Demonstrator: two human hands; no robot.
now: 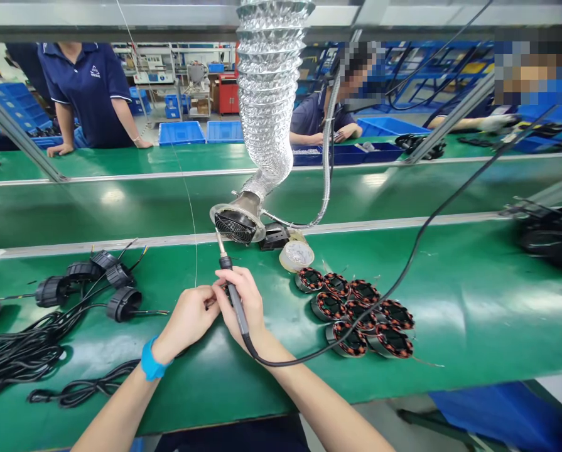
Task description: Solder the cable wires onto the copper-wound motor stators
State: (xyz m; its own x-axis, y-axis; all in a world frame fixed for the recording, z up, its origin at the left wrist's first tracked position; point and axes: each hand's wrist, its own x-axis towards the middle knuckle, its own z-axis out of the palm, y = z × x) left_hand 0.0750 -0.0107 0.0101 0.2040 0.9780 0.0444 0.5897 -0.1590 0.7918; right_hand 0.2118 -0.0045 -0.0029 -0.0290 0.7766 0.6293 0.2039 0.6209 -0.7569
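A soldering iron (236, 301) with a grey-black handle lies across my right hand (245, 298), its metal tip pointing up and away toward the fan. Against the right fingertips, my left hand (193, 317) is closed in a pinch; whatever it holds is hidden by the fingers. A thin wire (191, 207) hangs from above and ends at my left hand. On my left wrist is a blue band (153, 359). The iron's black cable (403, 276) loops over my right forearm and rises to the upper right.
Several motor stators (349, 307) with copper windings stand right of my hands. Black cables (21, 358) with round caps (124, 304) lie left. A foil duct (266, 94) ends in a fan (236, 225) ahead, beside a tape roll (296, 255). Co-workers (90, 94) are across the bench.
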